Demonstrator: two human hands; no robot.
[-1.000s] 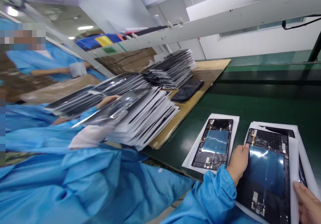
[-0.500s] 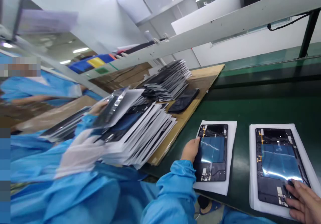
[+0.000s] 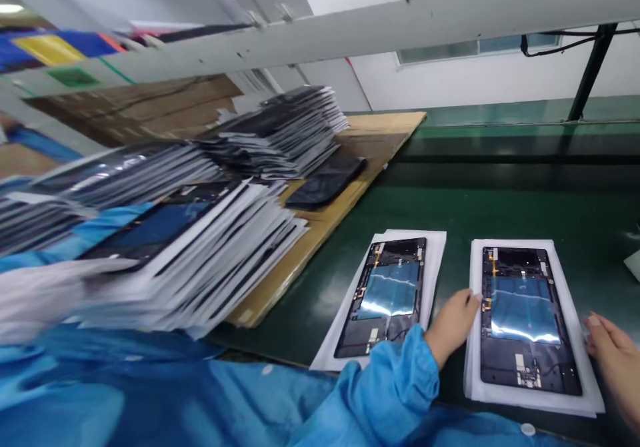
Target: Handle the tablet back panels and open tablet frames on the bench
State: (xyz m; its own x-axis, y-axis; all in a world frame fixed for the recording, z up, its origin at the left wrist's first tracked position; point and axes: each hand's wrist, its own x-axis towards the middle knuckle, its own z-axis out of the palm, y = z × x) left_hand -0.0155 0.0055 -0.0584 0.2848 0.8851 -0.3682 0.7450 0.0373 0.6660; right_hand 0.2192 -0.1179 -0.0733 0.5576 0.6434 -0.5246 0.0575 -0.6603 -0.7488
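my left hand (image 3: 453, 323) and right hand (image 3: 613, 350), both released and flat, flank the right tablet chassis (image 3: 525, 317) on its white foam sheet (image 3: 565, 400), near edge of the green belt (image 3: 500, 207); i'd square it by the foam edges, off the exposed boards.

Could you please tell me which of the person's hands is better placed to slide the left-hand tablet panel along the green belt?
The left hand, probably: it lies between the left panel and the right panel, close beside both. The right hand rests at the far right edge of the right panel's white sheet.
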